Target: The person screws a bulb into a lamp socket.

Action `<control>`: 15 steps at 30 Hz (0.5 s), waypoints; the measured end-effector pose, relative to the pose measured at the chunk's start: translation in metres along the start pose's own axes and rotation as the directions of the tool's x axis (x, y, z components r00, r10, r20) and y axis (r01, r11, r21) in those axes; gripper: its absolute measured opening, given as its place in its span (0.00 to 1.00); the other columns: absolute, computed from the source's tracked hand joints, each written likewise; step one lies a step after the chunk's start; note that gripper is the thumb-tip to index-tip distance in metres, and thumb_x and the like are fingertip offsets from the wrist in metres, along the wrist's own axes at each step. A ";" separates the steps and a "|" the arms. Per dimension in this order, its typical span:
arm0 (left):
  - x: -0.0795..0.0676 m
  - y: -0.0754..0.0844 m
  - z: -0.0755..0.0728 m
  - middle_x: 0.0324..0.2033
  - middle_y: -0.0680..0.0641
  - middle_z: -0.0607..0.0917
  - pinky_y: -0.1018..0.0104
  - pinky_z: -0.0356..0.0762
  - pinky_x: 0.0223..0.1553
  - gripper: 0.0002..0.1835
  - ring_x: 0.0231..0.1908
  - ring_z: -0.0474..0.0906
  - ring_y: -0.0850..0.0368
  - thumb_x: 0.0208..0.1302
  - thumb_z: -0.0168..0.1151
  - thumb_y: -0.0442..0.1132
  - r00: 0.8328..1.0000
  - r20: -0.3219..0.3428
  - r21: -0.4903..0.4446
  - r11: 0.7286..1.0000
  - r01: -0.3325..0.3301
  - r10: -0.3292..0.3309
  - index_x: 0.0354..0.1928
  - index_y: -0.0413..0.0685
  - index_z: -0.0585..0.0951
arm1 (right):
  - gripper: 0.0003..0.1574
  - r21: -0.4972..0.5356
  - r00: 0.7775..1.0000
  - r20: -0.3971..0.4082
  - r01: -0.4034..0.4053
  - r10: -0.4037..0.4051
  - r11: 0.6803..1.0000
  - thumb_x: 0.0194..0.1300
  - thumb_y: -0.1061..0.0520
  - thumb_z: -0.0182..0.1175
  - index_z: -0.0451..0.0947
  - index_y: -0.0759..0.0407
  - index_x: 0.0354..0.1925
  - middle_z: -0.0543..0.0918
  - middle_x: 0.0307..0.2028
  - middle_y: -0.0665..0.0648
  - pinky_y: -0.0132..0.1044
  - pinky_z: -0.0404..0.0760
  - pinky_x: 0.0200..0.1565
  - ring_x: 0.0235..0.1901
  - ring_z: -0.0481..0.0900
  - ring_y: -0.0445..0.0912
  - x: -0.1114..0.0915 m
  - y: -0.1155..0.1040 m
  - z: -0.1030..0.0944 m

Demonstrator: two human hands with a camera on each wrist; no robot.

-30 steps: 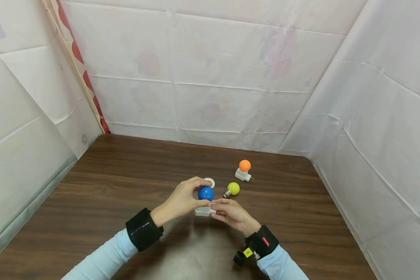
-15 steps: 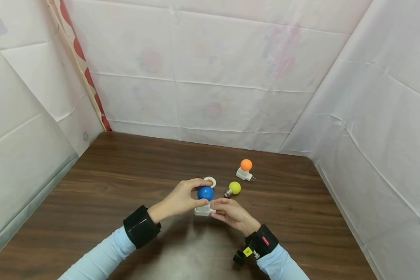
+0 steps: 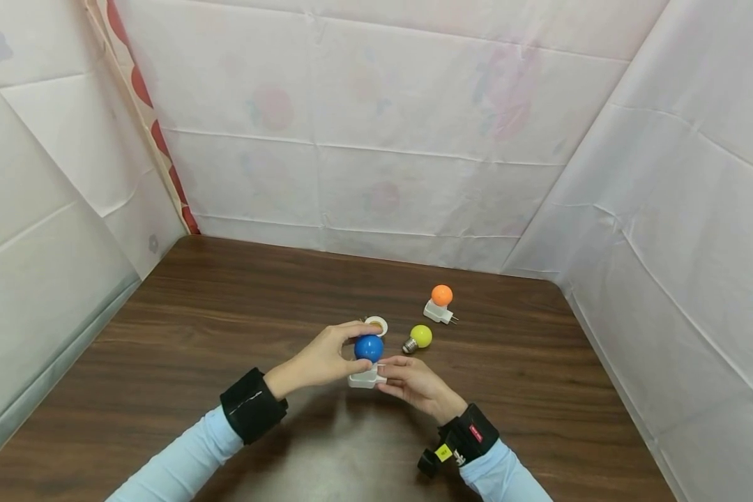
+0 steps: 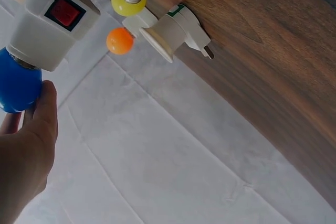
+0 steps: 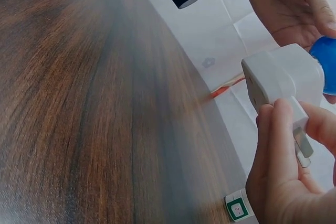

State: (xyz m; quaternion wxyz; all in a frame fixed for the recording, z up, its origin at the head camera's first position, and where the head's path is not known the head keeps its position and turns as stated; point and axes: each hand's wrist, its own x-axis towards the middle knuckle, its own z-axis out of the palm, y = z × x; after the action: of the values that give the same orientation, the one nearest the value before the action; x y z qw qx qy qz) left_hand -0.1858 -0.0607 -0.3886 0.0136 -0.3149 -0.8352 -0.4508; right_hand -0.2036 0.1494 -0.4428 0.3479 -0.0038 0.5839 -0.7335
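Observation:
My left hand holds a blue light bulb between thumb and fingers. The bulb sits upright in a white plug-in lamp socket; a little of its metal base shows at the joint in the left wrist view. A red rocker switch is set in the socket's side. My right hand pinches the socket by its plug end, and the metal prongs stick out beside the fingers. Both things are held up over the brown wooden table.
Beyond the hands, a yellow bulb lies on its side. Farther back stands an orange bulb in a white plug-in socket. Another white socket lies just behind the left fingers. White sheets enclose the table's back and sides.
The left thumb has shifted slightly left and the index fingertip slightly right around the blue bulb. The right hand stays on the socket's plug end.

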 end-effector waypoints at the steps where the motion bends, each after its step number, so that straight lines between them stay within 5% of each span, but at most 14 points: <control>1: 0.000 0.001 0.000 0.54 0.40 0.76 0.55 0.75 0.51 0.27 0.50 0.76 0.47 0.53 0.67 0.37 1.000 -0.008 -0.005 1.000 0.001 -0.001 0.57 0.41 0.73 | 0.12 0.003 1.000 0.000 0.001 -0.001 1.000 0.64 0.63 0.55 0.72 0.66 0.45 0.80 0.34 0.53 0.29 0.81 0.40 0.32 0.80 0.39 0.000 0.000 0.000; 10: -0.002 0.007 0.007 0.50 0.43 0.78 0.59 0.78 0.47 0.26 0.49 0.77 0.49 0.52 0.68 0.41 0.984 -0.124 -0.006 0.992 0.129 -0.129 0.54 0.43 0.76 | 0.13 0.018 1.000 -0.010 0.001 -0.001 1.000 0.64 0.63 0.55 0.71 0.67 0.47 0.80 0.36 0.54 0.29 0.81 0.40 0.33 0.81 0.39 -0.001 0.000 0.000; 15: -0.003 0.009 0.012 0.49 0.45 0.79 0.58 0.78 0.46 0.26 0.47 0.79 0.50 0.50 0.70 0.41 0.976 -0.167 0.029 0.989 0.147 -0.140 0.53 0.44 0.77 | 0.15 0.014 1.000 -0.007 0.003 -0.003 1.000 0.64 0.63 0.55 0.70 0.68 0.48 0.80 0.36 0.53 0.29 0.81 0.41 0.33 0.80 0.39 0.000 0.000 0.001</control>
State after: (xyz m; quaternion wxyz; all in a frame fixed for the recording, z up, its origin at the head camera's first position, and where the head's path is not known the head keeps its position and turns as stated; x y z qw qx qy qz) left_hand -0.1759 -0.0499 -0.3900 0.0563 -0.2153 -0.8608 -0.4577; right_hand -0.2031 0.1487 -0.4422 0.3447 0.0005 0.5800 -0.7381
